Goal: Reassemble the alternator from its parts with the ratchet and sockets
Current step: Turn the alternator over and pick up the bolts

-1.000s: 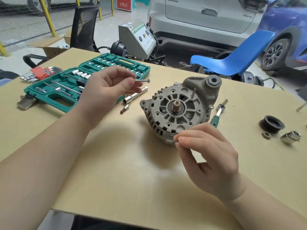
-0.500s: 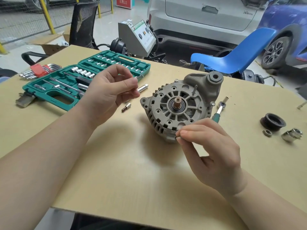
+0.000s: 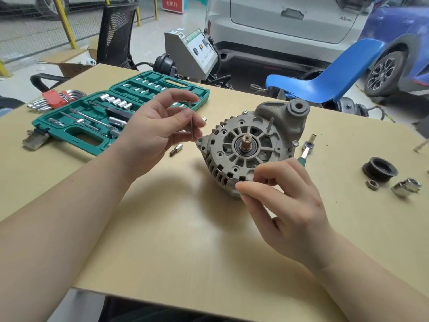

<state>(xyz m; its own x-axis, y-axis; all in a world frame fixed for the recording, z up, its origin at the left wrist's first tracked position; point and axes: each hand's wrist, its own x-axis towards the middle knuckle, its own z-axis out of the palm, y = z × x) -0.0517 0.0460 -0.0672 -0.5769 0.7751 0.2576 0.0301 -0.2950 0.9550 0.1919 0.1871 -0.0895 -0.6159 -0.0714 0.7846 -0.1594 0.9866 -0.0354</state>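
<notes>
Two hands: left hand [image 3: 160, 126] pinches one bolt [image 3: 190, 119] beside one alternator [image 3: 253, 147].

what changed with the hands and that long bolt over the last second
The left hand turned the long bolt it pinches from lying level, head pointing right, to standing nearly upright, and came slightly closer to the alternator. The right hand kept its fingertips pinched at the housing's lower front edge. Alternator, ratchet, pulley and socket case stayed put.
</notes>
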